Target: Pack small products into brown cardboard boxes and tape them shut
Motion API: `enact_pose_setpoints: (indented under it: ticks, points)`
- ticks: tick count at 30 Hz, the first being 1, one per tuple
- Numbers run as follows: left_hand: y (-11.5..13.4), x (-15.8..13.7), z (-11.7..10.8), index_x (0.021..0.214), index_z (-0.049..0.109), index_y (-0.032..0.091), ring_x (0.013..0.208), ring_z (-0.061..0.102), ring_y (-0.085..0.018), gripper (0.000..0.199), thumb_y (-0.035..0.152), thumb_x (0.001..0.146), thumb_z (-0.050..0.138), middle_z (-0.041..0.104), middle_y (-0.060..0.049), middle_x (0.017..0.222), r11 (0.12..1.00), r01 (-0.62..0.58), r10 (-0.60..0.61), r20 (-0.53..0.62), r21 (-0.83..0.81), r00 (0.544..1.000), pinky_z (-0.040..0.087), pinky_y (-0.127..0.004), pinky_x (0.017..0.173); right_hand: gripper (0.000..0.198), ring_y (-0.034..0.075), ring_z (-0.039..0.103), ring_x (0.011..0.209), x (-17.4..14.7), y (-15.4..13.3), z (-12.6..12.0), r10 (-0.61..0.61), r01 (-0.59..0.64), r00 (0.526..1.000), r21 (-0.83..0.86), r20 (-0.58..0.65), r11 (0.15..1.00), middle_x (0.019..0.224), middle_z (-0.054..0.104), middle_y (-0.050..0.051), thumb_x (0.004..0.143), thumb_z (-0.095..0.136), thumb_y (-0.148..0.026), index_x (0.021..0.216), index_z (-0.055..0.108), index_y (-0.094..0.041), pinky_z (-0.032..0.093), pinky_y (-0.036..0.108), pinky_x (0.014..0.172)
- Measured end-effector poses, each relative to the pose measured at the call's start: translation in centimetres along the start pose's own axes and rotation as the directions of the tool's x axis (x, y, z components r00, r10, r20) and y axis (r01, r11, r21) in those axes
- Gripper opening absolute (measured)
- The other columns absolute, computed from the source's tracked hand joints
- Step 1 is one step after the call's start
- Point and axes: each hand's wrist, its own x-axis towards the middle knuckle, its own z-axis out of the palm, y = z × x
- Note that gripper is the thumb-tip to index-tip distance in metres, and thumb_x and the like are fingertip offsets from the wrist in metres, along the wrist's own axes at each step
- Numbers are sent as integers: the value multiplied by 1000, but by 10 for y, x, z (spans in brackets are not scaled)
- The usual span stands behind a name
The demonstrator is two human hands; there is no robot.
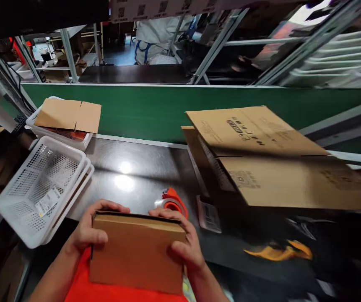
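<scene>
Between my two hands I hold a small brown cardboard box [136, 256], close to my body at the near edge of the table. My left hand [94, 228] grips its left end, thumb on the near face and fingers over the far top edge. My right hand [185, 239] clasps the right end in the same way. Just beyond the box lies an orange tape dispenser [177, 199] with a roll of tape. What the box contains is hidden.
White perforated baskets [42, 184] are stacked at left; a flat carton [68, 115] lies on another basket behind. Large printed cardboard [262, 142] juts over the table's right side. Nearby are a pale labelled packet [209, 214] and a yellow item [281, 251]. A green conveyor belt [142, 109] runs behind.
</scene>
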Motion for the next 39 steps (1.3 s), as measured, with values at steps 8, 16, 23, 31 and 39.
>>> enact_pose_setpoints:
  ticks: [8, 16, 23, 31, 39]
  points:
    - [2, -21, -14, 123, 80, 25, 137, 60, -44, 61, 51, 68, 90, 73, -11, 138, 999, 18, -21, 114, 31, 993, 45, -59, 118, 48, 31, 75, 104, -3, -6, 15, -66, 67, 996, -20, 56, 998, 109, 78, 5, 73, 80, -67, 108, 69, -36, 62, 42, 89]
    - [-1, 6, -11, 108, 84, 21, 128, 65, -42, 48, 47, 68, 85, 79, -14, 119, 994, -49, 26, 221, 96, 975, 39, -61, 121, 46, 28, 68, 85, -1, 13, 12, -67, 67, 998, 48, -11, 997, 88, 72, 4, 67, 80, -68, 86, 60, -32, 58, 41, 76]
    - [5, 15, -1, 115, 81, 21, 133, 63, -43, 53, 43, 68, 87, 76, -13, 134, 995, 47, -62, 190, 83, 980, 44, -57, 116, 38, 31, 69, 97, 3, 10, -3, 5, 1, 996, 77, -86, 997, 99, 76, 8, 70, 85, -57, 96, 71, -32, 58, 48, 84]
    - [0, 8, 11, 123, 76, 19, 114, 72, -34, 56, 35, 70, 87, 75, -15, 131, 988, 71, -73, 6, 136, 997, 57, -39, 93, 41, 33, 74, 98, 12, 19, -21, 113, -116, 989, -27, -96, 993, 110, 78, 11, 76, 80, -60, 102, 73, -30, 62, 45, 80]
    - [9, -2, 32, 142, 60, 22, 124, 67, -30, 75, 13, 68, 76, 70, -12, 137, 928, 18, -2, -43, 372, 999, 52, -40, 108, 31, 29, 74, 107, 38, -39, -13, -249, 240, 967, -548, 60, 801, 116, 80, 11, 91, 79, -34, 122, 77, -30, 63, 43, 89]
